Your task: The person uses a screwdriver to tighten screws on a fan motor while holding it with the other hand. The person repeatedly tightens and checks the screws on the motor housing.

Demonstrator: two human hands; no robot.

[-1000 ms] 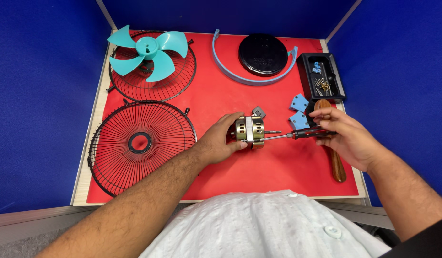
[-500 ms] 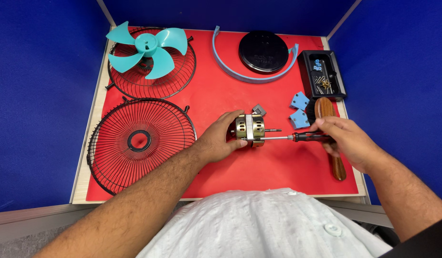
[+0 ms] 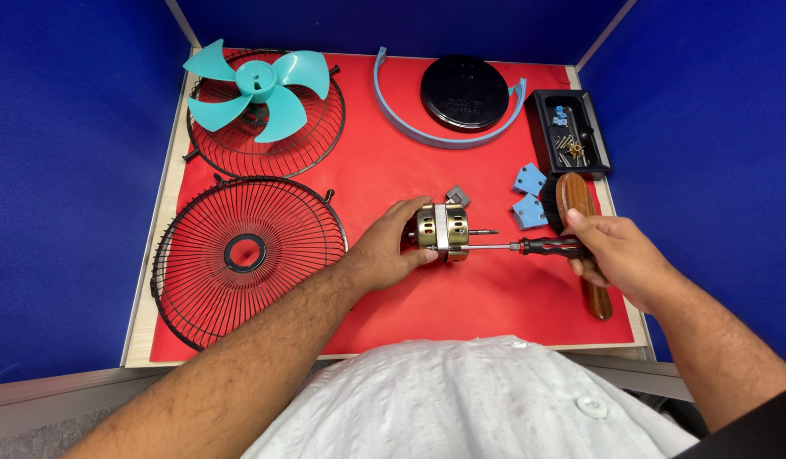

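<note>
Left hand (image 3: 384,251) still grips the brass motor (image 3: 441,231) — right hand (image 3: 618,255), closed on the screwdriver (image 3: 529,247), has drawn back, tip meeting the housing.

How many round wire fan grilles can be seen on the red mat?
2. One wire grille lies at the front left, beside the left hand. The other grille lies behind it, under the turquoise fan blade. None seems hidden.

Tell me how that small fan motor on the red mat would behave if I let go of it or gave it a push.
The motor looks like solid metal, so probably heavy for its size and stiff. Its round body lies sideways under the left hand, so it may roll on the flat red mat. The thin shaft sticking out could bend if knocked.
</note>
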